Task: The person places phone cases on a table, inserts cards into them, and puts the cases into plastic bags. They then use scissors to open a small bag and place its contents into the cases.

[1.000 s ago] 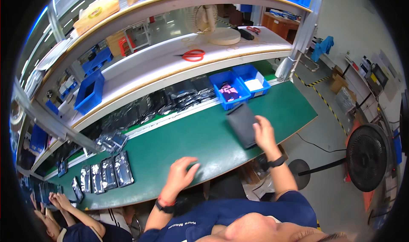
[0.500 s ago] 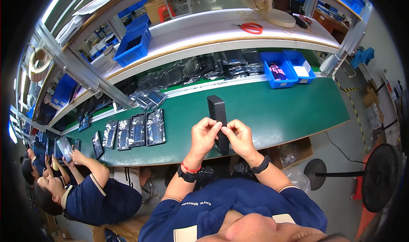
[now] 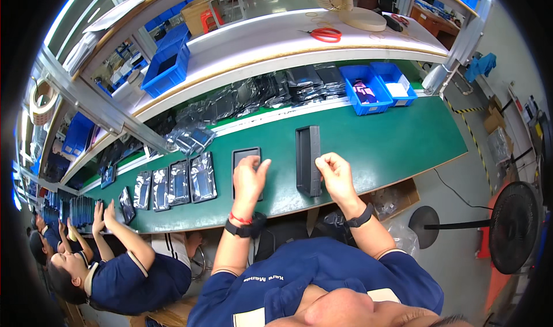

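Note:
My right hand pinches the right edge of a black open box half, which is tilted up on its side with its hollow turned to the left. To its left, a shallow black box half lies on the green table. My left hand is over that piece, thumb apart from the fingers, and partly covers it. Whether the left fingertips still touch it is hard to see. Several clear-bagged dark flat items lie in a row left of my left hand.
Blue bins stand at the table's back right, beside a long pile of bagged dark items. Above runs a white shelf with red-handled scissors. A co-worker sits at left; a black fan stands at right.
The closed black box held upright between both hands is now in two parts. My left hand has moved left with one part, now on the table; my right hand keeps the other.

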Demonstrator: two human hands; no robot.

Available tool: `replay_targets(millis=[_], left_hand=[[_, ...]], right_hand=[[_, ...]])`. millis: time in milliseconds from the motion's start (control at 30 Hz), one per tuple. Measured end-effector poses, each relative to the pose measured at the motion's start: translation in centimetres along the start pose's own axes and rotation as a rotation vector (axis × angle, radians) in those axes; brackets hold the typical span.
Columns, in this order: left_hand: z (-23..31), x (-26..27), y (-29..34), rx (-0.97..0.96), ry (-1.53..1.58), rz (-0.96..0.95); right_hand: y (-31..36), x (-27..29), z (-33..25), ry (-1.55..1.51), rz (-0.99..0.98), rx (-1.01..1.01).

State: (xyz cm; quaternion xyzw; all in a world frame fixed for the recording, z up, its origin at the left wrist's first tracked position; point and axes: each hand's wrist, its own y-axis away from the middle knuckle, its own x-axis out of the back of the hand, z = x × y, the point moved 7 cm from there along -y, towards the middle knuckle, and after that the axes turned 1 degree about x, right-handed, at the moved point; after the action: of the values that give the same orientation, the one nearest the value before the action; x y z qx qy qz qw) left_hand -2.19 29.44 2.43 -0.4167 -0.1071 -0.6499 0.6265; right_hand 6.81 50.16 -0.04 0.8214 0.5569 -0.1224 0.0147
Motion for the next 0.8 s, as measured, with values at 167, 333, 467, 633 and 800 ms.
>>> replay_targets(millis=[167, 333, 467, 633, 800], left_hand=[[6.1, -5.5, 2.1, 0.075, 0.714, -0.27], [8.3, -5.0, 2.6, -0.004, 0.562, -0.207], [8.7, -5.3, 3.3, 0.013, 0.563, -0.173], [8.1, -5.6, 3.5, -0.015, 0.597, -0.047], [4.4, -4.3, 0.3, 0.145, 0.163, -0.177]], right_hand=[[1.0, -1.9, -0.7, 0.15, 0.012, 0.133], [1.6, -1.0, -0.3, 0.021, 0.013, 0.026], [2.2, -0.1, -0.1, -0.049, 0.032, -0.015], [2.1, 2.1, 0.2, -0.06, 0.082, -0.008], [0.8, 7.2, -1.0, -0.038, 0.167, -0.034]])
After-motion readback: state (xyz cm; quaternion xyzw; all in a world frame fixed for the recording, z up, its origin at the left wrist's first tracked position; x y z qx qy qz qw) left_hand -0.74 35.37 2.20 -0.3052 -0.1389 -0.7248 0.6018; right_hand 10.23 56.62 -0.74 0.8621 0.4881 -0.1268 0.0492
